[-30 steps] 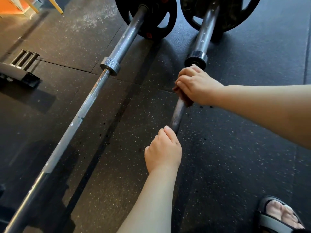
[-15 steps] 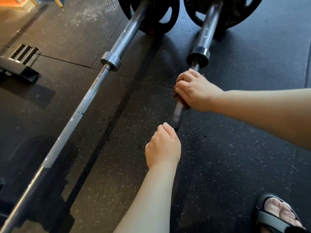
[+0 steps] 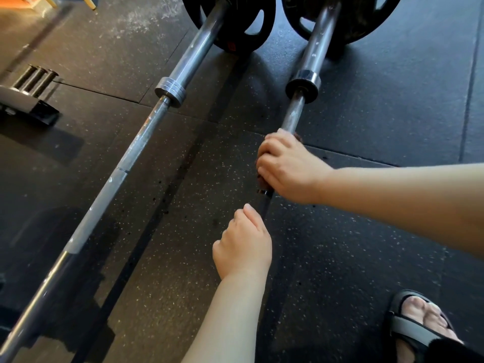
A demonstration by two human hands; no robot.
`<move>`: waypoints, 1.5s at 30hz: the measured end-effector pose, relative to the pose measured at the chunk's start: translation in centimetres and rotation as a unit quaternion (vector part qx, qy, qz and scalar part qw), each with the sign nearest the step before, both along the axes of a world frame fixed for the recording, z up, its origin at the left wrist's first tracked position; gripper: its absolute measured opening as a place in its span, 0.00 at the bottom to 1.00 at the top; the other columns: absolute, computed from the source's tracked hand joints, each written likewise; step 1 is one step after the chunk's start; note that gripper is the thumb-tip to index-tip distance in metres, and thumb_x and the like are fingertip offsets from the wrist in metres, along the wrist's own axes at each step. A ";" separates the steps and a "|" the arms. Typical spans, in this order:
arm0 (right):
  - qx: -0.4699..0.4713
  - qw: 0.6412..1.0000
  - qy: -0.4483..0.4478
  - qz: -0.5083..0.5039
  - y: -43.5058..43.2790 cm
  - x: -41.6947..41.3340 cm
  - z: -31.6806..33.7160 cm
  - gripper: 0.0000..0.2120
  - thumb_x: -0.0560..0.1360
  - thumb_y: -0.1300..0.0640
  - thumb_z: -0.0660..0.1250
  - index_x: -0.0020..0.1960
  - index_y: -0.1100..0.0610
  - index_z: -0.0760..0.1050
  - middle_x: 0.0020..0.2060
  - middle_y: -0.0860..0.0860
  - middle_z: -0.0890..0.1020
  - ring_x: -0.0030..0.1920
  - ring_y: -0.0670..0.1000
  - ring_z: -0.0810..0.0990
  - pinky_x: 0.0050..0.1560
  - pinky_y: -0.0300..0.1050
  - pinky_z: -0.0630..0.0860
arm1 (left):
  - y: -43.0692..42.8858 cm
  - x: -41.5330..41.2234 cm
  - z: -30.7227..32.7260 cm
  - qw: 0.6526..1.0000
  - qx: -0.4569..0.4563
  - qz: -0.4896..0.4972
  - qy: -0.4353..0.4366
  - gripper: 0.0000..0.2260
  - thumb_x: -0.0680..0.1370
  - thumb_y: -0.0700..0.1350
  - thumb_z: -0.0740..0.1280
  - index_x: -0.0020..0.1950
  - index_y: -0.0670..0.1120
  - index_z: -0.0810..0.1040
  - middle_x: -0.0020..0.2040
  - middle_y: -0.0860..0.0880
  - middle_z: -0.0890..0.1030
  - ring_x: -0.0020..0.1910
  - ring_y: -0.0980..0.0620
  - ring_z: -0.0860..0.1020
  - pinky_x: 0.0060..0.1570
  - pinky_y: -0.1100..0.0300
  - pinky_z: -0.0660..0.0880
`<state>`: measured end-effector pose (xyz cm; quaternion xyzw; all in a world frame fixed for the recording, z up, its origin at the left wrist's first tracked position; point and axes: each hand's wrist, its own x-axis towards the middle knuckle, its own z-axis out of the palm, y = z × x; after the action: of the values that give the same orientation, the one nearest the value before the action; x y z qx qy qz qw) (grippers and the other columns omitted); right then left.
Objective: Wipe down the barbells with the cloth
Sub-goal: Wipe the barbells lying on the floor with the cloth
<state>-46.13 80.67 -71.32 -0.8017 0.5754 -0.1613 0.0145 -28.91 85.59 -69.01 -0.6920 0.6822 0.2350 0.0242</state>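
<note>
The right hand [image 3: 290, 166] is wrapped tight around a dark reddish-brown cloth [image 3: 262, 180], fingers curled over the top and clamping it onto the thin shaft of the right barbell [image 3: 294, 113]. Only scraps of the cloth poke out, one under the fingers and a bit at the far side of the hand. Just below it on the same shaft, the left hand [image 3: 243, 247] is curled round the bar with the thumb lying on top. The fingers wrap out of sight on the far side, and a short stretch of bare bar shows between the two hands.

Further up, the shaft runs into a dark collar [image 3: 303, 87], then the thicker sleeve, then a black weight plate [image 3: 377, 19] at the top edge of the view. The left barbell [image 3: 136, 150] lies well apart to the left, roughly parallel, untouched, with its own ribbed silver collar [image 3: 170, 91] and a black plate [image 3: 243, 45]. Its shaft looks scuffed and patchy.

Everything sits on black speckled rubber floor [image 3: 366, 258] with tile seams. A low metal stand with three pegs [image 3: 28, 85] sits by the left edge, and a foot in a grey sandal [image 3: 416, 323] shows in the bottom right corner.
</note>
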 end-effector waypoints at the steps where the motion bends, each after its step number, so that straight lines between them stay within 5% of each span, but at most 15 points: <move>1: 0.022 0.999 -0.014 0.037 1.1 0.9 0.3 0.18 0.83 0.48 0.56 0.54 0.53 0.83 0.55 0.51 0.79 0.64 0.57 0.72 0.74 0.58 0.63 | 0.3 0.2 0.2 1.000 -0.001 -0.004 -0.004 0.26 0.85 0.58 0.40 0.56 0.49 0.76 0.49 0.52 0.82 0.48 0.51 0.80 0.56 0.48 0.75; 4: 0.070 0.992 -0.008 0.102 1.4 0.7 0.1 0.18 0.85 0.45 0.54 0.61 0.50 0.80 0.60 0.49 0.77 0.67 0.54 0.70 0.76 0.55 0.61 | 0.4 0.6 0.3 1.000 0.009 -0.006 0.000 0.26 0.85 0.58 0.40 0.59 0.50 0.75 0.50 0.52 0.81 0.47 0.52 0.79 0.54 0.50 0.74; 8: 0.063 0.998 -0.026 -0.005 0.0 -1.4 -0.1 0.23 0.85 0.43 0.50 0.63 0.52 0.79 0.62 0.51 0.75 0.67 0.57 0.69 0.75 0.57 0.63 | 0.4 0.9 0.1 1.000 0.025 0.011 -0.001 0.28 0.85 0.59 0.40 0.62 0.49 0.76 0.54 0.52 0.82 0.51 0.51 0.81 0.59 0.48 0.76; 13: 0.062 0.996 -0.026 0.050 2.3 1.4 -0.4 0.22 0.84 0.42 0.51 0.60 0.51 0.80 0.60 0.50 0.76 0.69 0.56 0.68 0.80 0.56 0.51 | 0.3 0.8 0.3 0.999 0.021 0.022 0.033 0.25 0.86 0.57 0.42 0.59 0.49 0.76 0.48 0.53 0.79 0.44 0.54 0.76 0.49 0.54 0.74; 17: 0.087 0.993 0.036 0.072 0.2 0.8 1.0 0.24 0.84 0.41 0.47 0.58 0.49 0.79 0.55 0.47 0.77 0.58 0.55 0.74 0.69 0.53 0.67 | 0.1 0.8 0.3 0.998 0.031 0.032 0.049 0.23 0.86 0.57 0.42 0.57 0.50 0.75 0.48 0.53 0.79 0.44 0.54 0.76 0.49 0.54 0.73; 21: 0.088 0.992 0.090 0.006 -0.9 3.1 0.9 0.24 0.85 0.44 0.49 0.52 0.51 0.82 0.48 0.48 0.79 0.50 0.54 0.74 0.62 0.53 0.71 | 0.0 0.8 0.6 0.998 0.032 0.030 0.040 0.25 0.86 0.56 0.42 0.62 0.48 0.76 0.55 0.49 0.81 0.48 0.51 0.75 0.49 0.54 0.67; 25: 0.007 1.000 0.019 0.009 2.6 2.7 -0.9 0.22 0.86 0.47 0.50 0.57 0.53 0.81 0.58 0.51 0.78 0.66 0.58 0.72 0.79 0.57 0.54 | 0.1 0.8 0.5 0.998 0.030 0.032 0.047 0.24 0.86 0.57 0.43 0.58 0.49 0.76 0.51 0.50 0.81 0.49 0.50 0.80 0.53 0.51 0.76; 28: 0.009 1.000 -0.021 0.019 5.3 3.3 -2.4 0.21 0.86 0.47 0.52 0.68 0.55 0.77 0.68 0.54 0.74 0.77 0.61 0.62 0.81 0.59 0.47 | 0.2 0.6 0.4 0.998 0.029 0.031 0.052 0.24 0.86 0.57 0.43 0.60 0.50 0.76 0.50 0.52 0.80 0.48 0.52 0.79 0.55 0.50 0.78; 35: 0.050 0.989 0.063 0.123 0.4 0.3 -0.1 0.22 0.87 0.43 0.48 0.62 0.52 0.77 0.57 0.52 0.76 0.59 0.59 0.74 0.71 0.58 0.67 | 0.3 0.9 0.8 0.997 0.047 0.050 0.029 0.26 0.86 0.57 0.41 0.67 0.48 0.74 0.63 0.47 0.80 0.60 0.45 0.78 0.57 0.51 0.69; 40: 0.024 1.000 0.000 -0.006 3.8 4.7 -0.6 0.23 0.85 0.46 0.50 0.55 0.54 0.81 0.55 0.51 0.78 0.63 0.58 0.73 0.80 0.56 0.51 | 1.6 2.2 1.0 0.996 0.043 0.074 -0.026 0.27 0.86 0.56 0.41 0.64 0.46 0.76 0.61 0.46 0.81 0.59 0.44 0.79 0.54 0.51 0.67; 45: 0.041 0.987 0.026 0.151 4.2 4.1 -0.6 0.20 0.87 0.46 0.51 0.60 0.53 0.80 0.57 0.51 0.79 0.62 0.57 0.75 0.77 0.55 0.60 | 1.9 2.3 0.9 0.996 0.036 0.085 0.003 0.25 0.87 0.55 0.42 0.63 0.47 0.76 0.56 0.48 0.81 0.54 0.45 0.78 0.51 0.53 0.65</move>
<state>-42.04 84.85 -71.94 -0.8821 0.4537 -0.1128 0.0571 -26.65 87.53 -68.14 -0.7455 0.6119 0.2627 0.0264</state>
